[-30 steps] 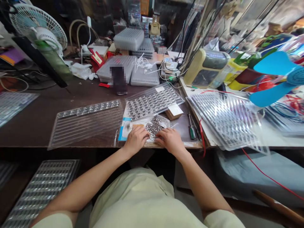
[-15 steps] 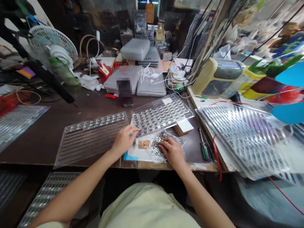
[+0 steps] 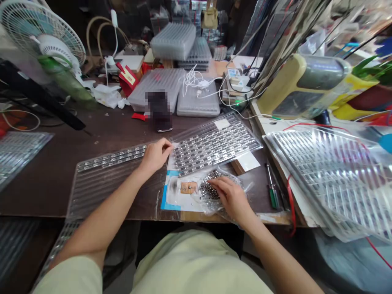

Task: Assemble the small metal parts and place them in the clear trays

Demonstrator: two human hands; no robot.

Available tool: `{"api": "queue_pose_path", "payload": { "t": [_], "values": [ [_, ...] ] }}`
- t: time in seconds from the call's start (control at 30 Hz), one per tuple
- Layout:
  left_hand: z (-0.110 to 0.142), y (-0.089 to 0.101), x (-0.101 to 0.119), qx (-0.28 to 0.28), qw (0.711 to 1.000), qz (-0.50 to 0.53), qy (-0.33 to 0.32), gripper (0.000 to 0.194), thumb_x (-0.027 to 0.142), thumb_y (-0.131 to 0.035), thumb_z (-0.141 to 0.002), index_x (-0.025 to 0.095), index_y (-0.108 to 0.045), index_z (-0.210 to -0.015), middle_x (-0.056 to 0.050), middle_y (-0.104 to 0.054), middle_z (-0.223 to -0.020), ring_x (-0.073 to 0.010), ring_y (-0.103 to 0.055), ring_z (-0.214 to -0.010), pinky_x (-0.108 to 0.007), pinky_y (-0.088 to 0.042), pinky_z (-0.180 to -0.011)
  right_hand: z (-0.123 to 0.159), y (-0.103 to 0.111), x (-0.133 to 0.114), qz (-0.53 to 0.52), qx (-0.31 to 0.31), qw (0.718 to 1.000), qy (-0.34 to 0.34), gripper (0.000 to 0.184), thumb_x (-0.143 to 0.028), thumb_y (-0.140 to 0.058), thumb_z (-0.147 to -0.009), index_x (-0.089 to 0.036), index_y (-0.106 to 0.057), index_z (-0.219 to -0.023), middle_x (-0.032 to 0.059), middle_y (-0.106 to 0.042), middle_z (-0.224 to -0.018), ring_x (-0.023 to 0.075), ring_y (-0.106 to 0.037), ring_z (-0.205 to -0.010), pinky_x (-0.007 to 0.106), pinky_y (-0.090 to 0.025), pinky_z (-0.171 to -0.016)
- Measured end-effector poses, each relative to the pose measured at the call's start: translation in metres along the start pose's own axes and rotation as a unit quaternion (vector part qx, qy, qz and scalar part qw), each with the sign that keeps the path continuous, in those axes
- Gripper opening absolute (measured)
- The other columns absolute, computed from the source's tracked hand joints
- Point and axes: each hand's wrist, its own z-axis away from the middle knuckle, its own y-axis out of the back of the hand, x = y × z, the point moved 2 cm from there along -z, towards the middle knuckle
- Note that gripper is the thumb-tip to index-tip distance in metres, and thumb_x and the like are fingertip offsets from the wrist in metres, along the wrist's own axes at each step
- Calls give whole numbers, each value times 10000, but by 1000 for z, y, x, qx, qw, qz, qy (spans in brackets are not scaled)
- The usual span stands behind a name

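My left hand (image 3: 156, 156) is closed in a pinch at the left end of a clear plastic tray (image 3: 257, 143) holding rows of small metal pieces (image 3: 211, 143). Whatever lies between those fingertips is too small to make out. Fingers together, my right hand (image 3: 234, 198) reaches over a heap of tiny metal parts (image 3: 211, 188) on clear plastic; its fingertips are at the heap, and what they pinch cannot be seen. Between the hands, a small brown block (image 3: 188, 188) lies on a white sheet with blue edges (image 3: 164, 200). Beneath my left forearm lies a second ribbed tray (image 3: 92, 192), filled along its far rows.
A green-handled screwdriver (image 3: 272, 192) and a box with a white top (image 3: 248, 162) lie at the right. Stacked clear trays (image 3: 324, 183) stand beyond them. Toward the back are a dark phone-like object (image 3: 162, 120), white cables (image 3: 196, 83) and a fan (image 3: 45, 36).
My left hand has moved away from the tray's near left corner, up along its left end. My right hand stays at the heap of metal parts. The whole view has shifted slightly.
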Motion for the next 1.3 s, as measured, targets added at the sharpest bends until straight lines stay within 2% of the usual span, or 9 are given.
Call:
{"api": "queue_pose_path", "payload": {
  "t": [0.13, 0.23, 0.3, 0.4, 0.5, 0.67, 1.1, 1.2, 1.3],
  "values": [
    [75, -6, 20, -95, 992, 52, -67, 159, 188, -562, -858, 215, -662, -978, -22, -712, -926, -169, -647, -808, -269, -485, -727, -15, -10, -7, -28, -23, 999, -8, 167, -211, -476, -913, -196, -643, -908, 42, -667, -864, 153, -619, -808, 267, -480, -734],
    [116, -21, 26, -54, 993, 15, -102, 175, 174, -521, -890, 200, -673, -973, -54, -692, -957, -191, -618, -877, -310, -485, -786, -22, -24, -9, -55, -21, 998, 0, 124, -209, -518, -894, -199, -641, -910, 38, -669, -878, 149, -617, -802, 261, -473, -729],
    [127, -30, 24, -17, 994, -5, -104, 172, 201, -539, -890, 197, -677, -992, -66, -679, -969, -200, -602, -887, -330, -484, -799, -23, -34, -6, -66, -2, 998, 3, 136, -214, -519, -897, -201, -646, -942, 45, -671, -889, 155, -622, -822, 266, -477, -743],
    [125, -35, 20, 4, 995, 15, -94, 151, 221, -593, -864, 212, -685, -984, -51, -678, -930, -192, -604, -870, -323, -489, -796, -20, -43, -2, -82, 33, 996, 11, 148, -230, -514, -906, -209, -656, -941, 49, -670, -883, 162, -627, -841, 275, -485, -759],
    [115, -36, 21, -1, 994, 79, -72, 145, 202, -613, -850, 219, -684, -976, -36, -687, -919, -178, -621, -871, -306, -492, -800, -18, -45, 2, -82, 56, 995, 18, 142, -229, -518, -906, -210, -655, -935, 49, -666, -875, 164, -626, -844, 280, -491, -763],
    [108, -44, 31, 1, 986, 162, -49, 107, 207, -644, -828, 209, -703, -917, -35, -688, -901, -163, -636, -861, -280, -498, -790, -17, -45, 3, -84, 55, 995, 27, 142, -222, -524, -905, -206, -663, -933, 50, -665, -876, 157, -625, -836, 274, -493, -753],
    [110, -53, 38, 2, 992, 88, -86, 103, 244, -622, -847, 206, -698, -904, -39, -665, -841, -167, -604, -825, -288, -483, -750, -17, -48, 2, -71, 28, 997, 26, 113, -232, -552, -897, -206, -661, -907, 36, -682, -854, 149, -624, -811, 253, -466, -741],
    [110, -52, 38, 2, 992, 105, -76, 106, 235, -608, -856, 201, -693, -909, -45, -673, -868, -173, -609, -849, -296, -485, -775, -18, -50, 0, -48, 22, 998, 27, 95, -255, -584, -884, -216, -671, -882, 12, -699, -832, 139, -615, -777, 257, -436, -740],
    [108, -48, 33, 40, 984, 167, -38, 102, 227, -594, -864, 195, -683, -901, -42, -682, -906, -159, -627, -855, -274, -491, -778, -19, -53, -3, -1, 14, 999, 31, 107, -320, -628, -858, -234, -688, -844, -2, -705, -820, 139, -592, -766, 276, -389, -733]
  ]
}}
